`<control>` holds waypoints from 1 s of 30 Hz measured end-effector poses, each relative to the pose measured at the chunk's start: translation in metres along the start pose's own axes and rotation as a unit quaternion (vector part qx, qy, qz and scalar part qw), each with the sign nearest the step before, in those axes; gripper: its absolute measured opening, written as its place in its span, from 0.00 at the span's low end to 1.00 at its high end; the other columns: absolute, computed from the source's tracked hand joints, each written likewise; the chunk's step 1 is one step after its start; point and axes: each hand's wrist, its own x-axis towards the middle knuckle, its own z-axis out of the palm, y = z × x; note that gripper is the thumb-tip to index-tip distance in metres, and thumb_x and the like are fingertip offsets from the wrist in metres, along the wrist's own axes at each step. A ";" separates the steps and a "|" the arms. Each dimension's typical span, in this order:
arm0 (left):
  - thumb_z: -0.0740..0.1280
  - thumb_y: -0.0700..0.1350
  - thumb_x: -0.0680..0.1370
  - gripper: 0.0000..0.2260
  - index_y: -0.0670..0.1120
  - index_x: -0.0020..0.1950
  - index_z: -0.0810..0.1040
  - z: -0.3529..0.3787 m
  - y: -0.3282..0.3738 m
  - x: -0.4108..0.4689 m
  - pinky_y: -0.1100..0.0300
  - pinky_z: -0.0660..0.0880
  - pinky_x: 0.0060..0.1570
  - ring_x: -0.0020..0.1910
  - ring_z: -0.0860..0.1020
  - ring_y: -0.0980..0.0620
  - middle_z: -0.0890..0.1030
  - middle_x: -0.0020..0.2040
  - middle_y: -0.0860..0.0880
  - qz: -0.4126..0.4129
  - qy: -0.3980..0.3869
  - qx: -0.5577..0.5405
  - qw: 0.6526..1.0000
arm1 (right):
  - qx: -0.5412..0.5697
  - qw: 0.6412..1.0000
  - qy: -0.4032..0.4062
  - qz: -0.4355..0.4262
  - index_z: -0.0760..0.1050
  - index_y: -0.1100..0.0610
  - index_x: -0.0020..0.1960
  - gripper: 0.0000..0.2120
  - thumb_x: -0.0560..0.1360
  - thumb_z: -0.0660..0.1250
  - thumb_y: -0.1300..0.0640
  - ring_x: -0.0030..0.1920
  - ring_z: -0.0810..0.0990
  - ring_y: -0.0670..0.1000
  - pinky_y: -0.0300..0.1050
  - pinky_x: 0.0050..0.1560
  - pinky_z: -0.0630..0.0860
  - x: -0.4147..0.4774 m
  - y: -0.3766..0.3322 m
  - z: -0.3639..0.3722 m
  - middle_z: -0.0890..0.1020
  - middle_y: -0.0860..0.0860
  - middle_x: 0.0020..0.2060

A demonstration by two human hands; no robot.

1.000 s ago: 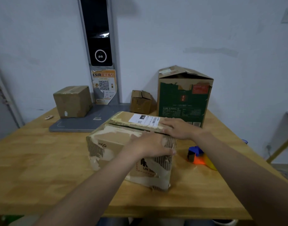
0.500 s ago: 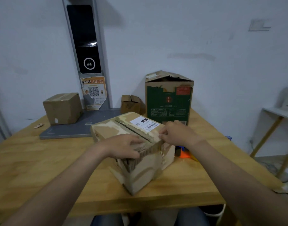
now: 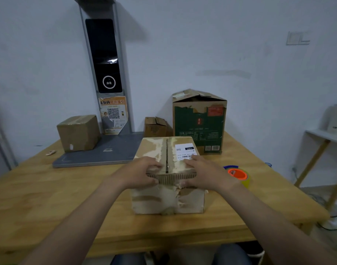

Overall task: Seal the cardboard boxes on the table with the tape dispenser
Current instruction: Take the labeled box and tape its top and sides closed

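A worn cardboard box [image 3: 163,197] with a white shipping label stands near the table's front edge, its top seam running away from me. My left hand [image 3: 140,174] grips the near left top edge, fingers on the flap and thumb on the front face. My right hand [image 3: 204,174] grips the near right top edge the same way. The two top flaps lie closed with a narrow dark gap between them. Just right of the box lies the tape dispenser [image 3: 238,175], with an orange core, yellowish tape and a blue part behind.
A tall green box [image 3: 199,129] with raised flaps stands behind, a small open box [image 3: 155,127] to its left. A taped brown box [image 3: 77,132] sits on a grey scanner base [image 3: 98,155] with an upright post. A white side shelf [image 3: 324,136] stands at right.
The box has been turned so its seam now points straight away from me and its front face is square to me. Both hands have shifted to its near top edge.
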 end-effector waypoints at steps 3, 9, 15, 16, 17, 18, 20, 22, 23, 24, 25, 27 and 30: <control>0.74 0.57 0.75 0.28 0.63 0.75 0.71 0.011 -0.004 0.017 0.54 0.67 0.69 0.76 0.66 0.52 0.66 0.78 0.56 -0.004 0.020 0.018 1.000 | 0.025 0.999 0.019 0.008 0.65 0.49 0.76 0.38 0.72 0.73 0.38 0.71 0.69 0.53 0.51 0.66 0.72 0.012 0.006 0.002 0.63 0.48 0.76; 0.72 0.59 0.76 0.29 0.63 0.76 0.68 0.027 -0.009 0.063 0.47 0.63 0.75 0.79 0.60 0.52 0.64 0.80 0.56 -0.003 0.036 0.004 0.999 | 0.024 0.999 0.022 0.041 0.68 0.52 0.72 0.34 0.72 0.75 0.43 0.66 0.73 0.53 0.48 0.60 0.74 0.050 0.030 0.002 0.64 0.49 0.74; 0.73 0.58 0.76 0.32 0.60 0.78 0.66 0.029 -0.020 0.103 0.44 0.60 0.77 0.80 0.56 0.54 0.62 0.80 0.56 -0.022 0.028 -0.041 0.999 | 0.013 0.998 0.029 0.055 0.65 0.52 0.75 0.40 0.69 0.75 0.38 0.74 0.67 0.54 0.53 0.68 0.70 0.084 0.052 0.007 0.59 0.49 0.79; 0.74 0.58 0.75 0.34 0.58 0.79 0.66 0.026 -0.022 0.105 0.47 0.60 0.77 0.80 0.57 0.54 0.62 0.80 0.55 -0.026 0.021 -0.041 0.999 | 0.007 0.998 0.028 0.054 0.65 0.51 0.74 0.41 0.68 0.75 0.37 0.73 0.68 0.54 0.53 0.66 0.72 0.087 0.053 0.007 0.60 0.49 0.78; 0.74 0.58 0.75 0.35 0.56 0.79 0.65 0.023 -0.022 0.107 0.49 0.60 0.77 0.79 0.59 0.53 0.63 0.80 0.54 -0.026 0.011 -0.034 0.999 | 0.002 0.998 0.028 0.052 0.66 0.51 0.73 0.40 0.68 0.75 0.36 0.71 0.70 0.54 0.52 0.62 0.74 0.089 0.054 0.006 0.62 0.49 0.77; 0.74 0.57 0.75 0.35 0.55 0.80 0.65 0.019 -0.018 0.108 0.49 0.60 0.77 0.78 0.61 0.52 0.64 0.80 0.54 -0.022 0.001 -0.018 1.000 | 0.005 0.998 0.026 0.051 0.67 0.50 0.72 0.40 0.68 0.75 0.35 0.69 0.71 0.53 0.50 0.57 0.74 0.089 0.055 0.004 0.64 0.48 0.76; 0.72 0.58 0.76 0.35 0.56 0.80 0.63 0.014 -0.005 0.111 0.42 0.55 0.76 0.78 0.62 0.49 0.64 0.79 0.54 -0.015 -0.012 0.018 1.000 | 0.052 0.996 0.041 0.058 0.68 0.49 0.73 0.37 0.70 0.71 0.32 0.68 0.72 0.52 0.48 0.56 0.73 0.087 0.059 -0.001 0.68 0.47 0.73; 0.72 0.60 0.75 0.37 0.57 0.81 0.60 0.013 0.011 0.116 0.41 0.55 0.77 0.78 0.61 0.48 0.64 0.79 0.53 0.001 -0.006 0.016 1.000 | 0.117 0.984 0.109 0.078 0.70 0.45 0.72 0.27 0.77 0.63 0.34 0.66 0.74 0.51 0.50 0.58 0.74 0.081 0.069 -0.008 0.70 0.46 0.71; 0.72 0.61 0.75 0.37 0.58 0.80 0.60 0.015 0.019 0.119 0.40 0.54 0.77 0.79 0.59 0.49 0.62 0.80 0.54 0.017 -0.004 0.012 1.000 | 0.123 0.977 0.152 0.090 0.72 0.43 0.70 0.20 0.81 0.59 0.39 0.63 0.76 0.51 0.50 0.57 0.76 0.078 0.077 -0.009 0.72 0.47 0.70; 0.72 0.62 0.75 0.36 0.59 0.80 0.61 0.018 0.025 0.124 0.38 0.52 0.77 0.80 0.57 0.49 0.61 0.80 0.55 0.035 -0.006 0.011 0.999 | 0.114 0.972 0.177 0.107 0.72 0.42 0.70 0.17 0.82 0.56 0.45 0.60 0.77 0.51 0.52 0.55 0.77 0.075 0.090 -0.010 0.74 0.47 0.69; 0.72 0.62 0.75 0.34 0.62 0.79 0.63 0.022 0.031 0.128 0.36 0.49 0.77 0.80 0.55 0.50 0.61 0.81 0.56 0.053 -0.011 0.010 0.998 | 0.105 0.970 0.174 0.134 0.71 0.42 0.71 0.18 0.83 0.55 0.49 0.60 0.77 0.52 0.53 0.56 0.78 0.073 0.105 -0.009 0.74 0.48 0.69; 0.71 0.63 0.76 0.30 0.66 0.76 0.65 0.032 0.043 0.138 0.35 0.43 0.77 0.81 0.53 0.50 0.61 0.81 0.57 0.085 -0.020 0.007 0.996 | 0.084 0.969 0.093 0.212 0.67 0.44 0.75 0.22 0.81 0.53 0.52 0.63 0.76 0.57 0.57 0.61 0.76 0.068 0.140 -0.001 0.72 0.52 0.71; 0.71 0.63 0.75 0.29 0.65 0.75 0.68 0.046 0.062 0.148 0.36 0.43 0.78 0.81 0.52 0.52 0.64 0.79 0.57 0.100 -0.007 0.004 0.995 | 0.028 0.960 -0.040 0.275 0.63 0.49 0.77 0.26 0.80 0.58 0.51 0.67 0.72 0.63 0.58 0.63 0.74 0.065 0.179 0.024 0.67 0.55 0.72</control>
